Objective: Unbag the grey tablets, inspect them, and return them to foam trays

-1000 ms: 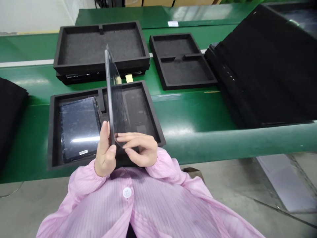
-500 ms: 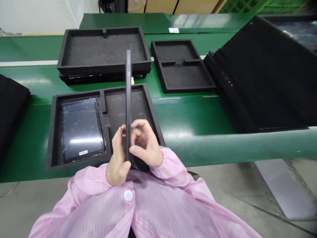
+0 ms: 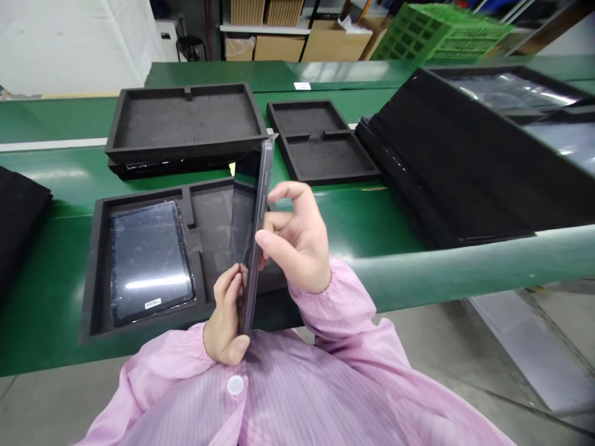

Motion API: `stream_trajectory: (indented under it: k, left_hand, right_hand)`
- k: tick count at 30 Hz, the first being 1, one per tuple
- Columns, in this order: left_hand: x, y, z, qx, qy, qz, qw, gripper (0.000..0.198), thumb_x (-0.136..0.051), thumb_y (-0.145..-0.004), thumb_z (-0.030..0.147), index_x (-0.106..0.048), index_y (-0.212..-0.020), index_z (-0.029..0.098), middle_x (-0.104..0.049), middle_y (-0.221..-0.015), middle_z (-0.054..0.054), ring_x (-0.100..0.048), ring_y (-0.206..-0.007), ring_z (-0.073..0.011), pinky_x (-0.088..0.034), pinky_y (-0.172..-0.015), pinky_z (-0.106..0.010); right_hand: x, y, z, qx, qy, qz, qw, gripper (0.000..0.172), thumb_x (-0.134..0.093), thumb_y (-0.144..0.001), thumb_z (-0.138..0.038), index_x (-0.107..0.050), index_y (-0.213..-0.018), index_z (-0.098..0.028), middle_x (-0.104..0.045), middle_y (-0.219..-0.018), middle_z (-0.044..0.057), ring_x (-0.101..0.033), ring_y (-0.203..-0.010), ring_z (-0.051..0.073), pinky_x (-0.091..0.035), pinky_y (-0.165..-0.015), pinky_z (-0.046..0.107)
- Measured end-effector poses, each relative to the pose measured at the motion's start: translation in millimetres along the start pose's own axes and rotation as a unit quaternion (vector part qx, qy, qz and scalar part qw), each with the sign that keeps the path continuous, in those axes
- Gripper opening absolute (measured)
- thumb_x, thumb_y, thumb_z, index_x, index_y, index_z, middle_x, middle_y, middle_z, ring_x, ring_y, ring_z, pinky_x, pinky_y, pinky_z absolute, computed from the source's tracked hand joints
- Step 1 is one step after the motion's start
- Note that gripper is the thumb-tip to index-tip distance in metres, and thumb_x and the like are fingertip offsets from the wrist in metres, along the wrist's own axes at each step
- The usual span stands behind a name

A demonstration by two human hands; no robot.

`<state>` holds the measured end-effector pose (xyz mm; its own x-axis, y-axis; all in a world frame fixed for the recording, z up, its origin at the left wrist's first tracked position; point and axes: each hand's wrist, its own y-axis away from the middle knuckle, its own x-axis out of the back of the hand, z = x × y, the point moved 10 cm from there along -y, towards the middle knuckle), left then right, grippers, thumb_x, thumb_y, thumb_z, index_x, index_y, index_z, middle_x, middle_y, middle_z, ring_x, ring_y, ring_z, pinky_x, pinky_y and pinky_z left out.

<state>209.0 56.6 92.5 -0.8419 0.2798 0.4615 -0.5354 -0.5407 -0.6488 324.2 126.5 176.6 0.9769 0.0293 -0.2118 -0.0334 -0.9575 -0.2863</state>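
Observation:
A dark tablet point(image 3: 246, 204) stands nearly on end before me, its side edge facing me and its glossy screen turned left. My left hand point(image 3: 225, 319) grips its lower part, fingers against the screen and thumb by the bottom edge. At the tablet's right side, my right hand point(image 3: 300, 244) is curled, with thumb and fingertips against the edge and back; the exact contact is partly hidden. Below lies a black foam tray point(image 3: 95, 266). A second tablet point(image 3: 151, 260), with clear film and a small white label, rests in its left compartment.
Behind are a stacked foam tray point(image 3: 186, 148) and a two-compartment tray point(image 3: 328, 134). A tilted black stack point(image 3: 465, 167) stands right, with film-covered items on top. Another black stack point(image 3: 21, 217) is left. The green bench point(image 3: 372, 279) ends close to my body.
The held tablet has turned, so its screen now shows on the left, and its top leans right. My right hand has moved up and right along its edge. The view has tilted up.

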Motion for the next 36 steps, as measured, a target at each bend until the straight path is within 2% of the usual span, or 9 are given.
stream_trajectory:
  k: [2,6,9,12,15,22,27,31,36]
  left_hand:
    - [0.8,1.7,-0.5,-0.006,0.011,0.009,1.000,0.080,-0.021,-0.095,0.058,-0.004,-0.159,0.013,-0.012,-0.159,-0.013,-0.016,-0.148,-0.0247,-0.028,-0.116,-0.035]
    - [4.6,4.6,-3.9,-0.006,0.016,0.035,0.999,0.080,-0.025,-0.093,0.060,-0.012,-0.158,0.016,-0.024,-0.150,-0.017,-0.029,-0.141,-0.0306,-0.037,-0.109,-0.043]
    - [6.4,6.4,-3.7,-0.012,0.014,0.053,0.998,0.080,-0.030,-0.091,0.061,-0.017,-0.156,0.016,-0.030,-0.143,-0.018,-0.037,-0.134,-0.0306,-0.044,-0.101,-0.041]
    - [7.8,7.8,-2.6,-0.017,0.008,0.071,0.997,0.081,-0.036,-0.088,0.063,-0.024,-0.154,0.017,-0.036,-0.135,-0.019,-0.043,-0.127,-0.0319,-0.048,-0.094,-0.042]
    - [7.0,7.6,-2.8,-0.016,0.004,0.074,0.997,0.081,-0.037,-0.087,0.064,-0.025,-0.153,0.017,-0.037,-0.134,-0.019,-0.044,-0.126,-0.0326,-0.047,-0.096,-0.045]
    - [7.4,7.6,-5.8,0.001,0.041,0.080,0.996,0.080,-0.039,-0.087,0.064,-0.026,-0.153,0.020,-0.036,-0.138,-0.018,-0.043,-0.127,-0.0330,-0.047,-0.093,-0.042]
    - [6.7,9.8,-7.5,0.002,0.047,0.080,0.996,0.080,-0.041,-0.087,0.065,-0.027,-0.152,0.020,-0.037,-0.137,-0.017,-0.045,-0.126,-0.0326,-0.047,-0.093,-0.042]
    - [6.6,11.2,-5.9,-0.009,0.028,0.087,0.996,0.079,-0.040,-0.085,0.065,-0.031,-0.149,0.019,-0.041,-0.132,-0.018,-0.047,-0.123,-0.0332,-0.045,-0.095,-0.045]
    - [6.1,11.8,-6.1,-0.006,0.002,0.088,0.996,0.079,-0.038,-0.082,0.067,-0.033,-0.145,0.020,-0.043,-0.126,-0.018,-0.052,-0.117,-0.0347,-0.047,-0.092,-0.050]
  right_hand:
    - [3.3,-11.2,-6.9,0.016,-0.001,-0.006,1.000,0.045,-0.070,-0.083,-0.028,-0.036,-0.113,-0.028,-0.045,-0.054,-0.015,-0.051,-0.037,0.009,-0.045,-0.039,0.019]
    - [0.3,-25.9,-6.2,0.000,0.018,-0.071,0.997,0.072,-0.072,-0.081,-0.033,-0.028,-0.138,-0.030,-0.048,-0.058,-0.014,-0.055,-0.039,0.010,-0.047,-0.038,0.020]
    - [-5.3,-26.5,-7.4,-0.003,0.045,-0.112,0.993,0.081,-0.071,-0.080,-0.031,-0.025,-0.146,-0.030,-0.048,-0.059,-0.014,-0.049,-0.037,0.006,-0.043,-0.037,0.016]
    - [-8.0,-24.3,-14.0,0.018,0.072,-0.111,0.991,0.079,-0.070,-0.077,-0.024,-0.029,-0.145,-0.028,-0.047,-0.056,-0.015,-0.045,-0.038,0.004,-0.038,-0.038,0.013]
    - [-9.3,-24.1,-15.3,0.012,0.085,-0.101,0.991,0.076,-0.067,-0.076,-0.022,-0.032,-0.144,-0.027,-0.044,-0.052,-0.015,-0.044,-0.036,0.005,-0.037,-0.037,0.013]
    - [-7.8,-29.4,-10.3,0.003,0.076,-0.088,0.993,0.075,-0.065,-0.077,-0.026,-0.031,-0.143,-0.026,-0.041,-0.050,-0.016,-0.046,-0.035,0.007,-0.039,-0.038,0.016]
    - [-5.0,-29.8,-9.8,0.018,0.080,-0.063,0.995,0.065,-0.063,-0.078,-0.027,-0.037,-0.137,-0.027,-0.041,-0.048,-0.014,-0.044,-0.035,0.008,-0.037,-0.037,0.017]
    - [-0.1,-28.9,-20.0,0.057,0.101,-0.029,0.993,0.052,-0.062,-0.077,-0.025,-0.045,-0.126,-0.026,-0.041,-0.049,-0.013,-0.040,-0.035,0.007,-0.034,-0.037,0.017]
    - [0.6,-27.9,-22.1,0.058,0.129,-0.023,0.990,0.050,-0.062,-0.077,-0.026,-0.046,-0.125,-0.026,-0.040,-0.048,-0.013,-0.038,-0.034,0.008,-0.034,-0.037,0.019]
